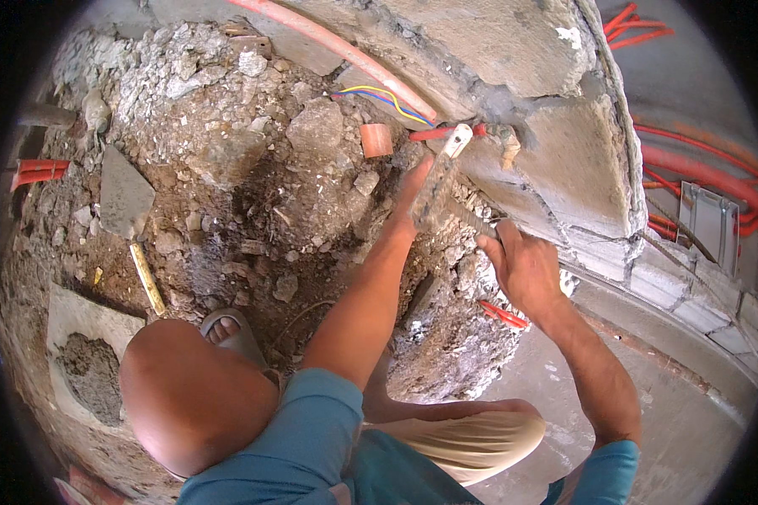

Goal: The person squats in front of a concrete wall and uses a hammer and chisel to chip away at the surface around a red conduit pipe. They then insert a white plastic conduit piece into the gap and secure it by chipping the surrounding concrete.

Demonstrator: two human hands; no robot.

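My right hand (526,271) is closed round the grip of a tool with a thin, ribbed shaft (473,217). The shaft runs up and left to a long, blurred, pitted bar (436,189) with a pale end, set crosswise like a hammer's head. My left hand (414,185) reaches in behind that bar, beside the wall; its fingers are mostly hidden. A short red conduit (434,133) lies just beyond, with a pale fitting (505,145) at its right end. Yellow and blue wires (387,97) lead to the conduit's left end.
A longer red pipe (337,42) runs along the broken wall (556,160). Rubble lies left, with a red pipe stub (376,140), a trowel (128,198) and a board (63,324) bearing mortar (93,374). Red-handled pliers (504,315) rest right of my knees. My sandalled foot (232,330) stands in dirt.
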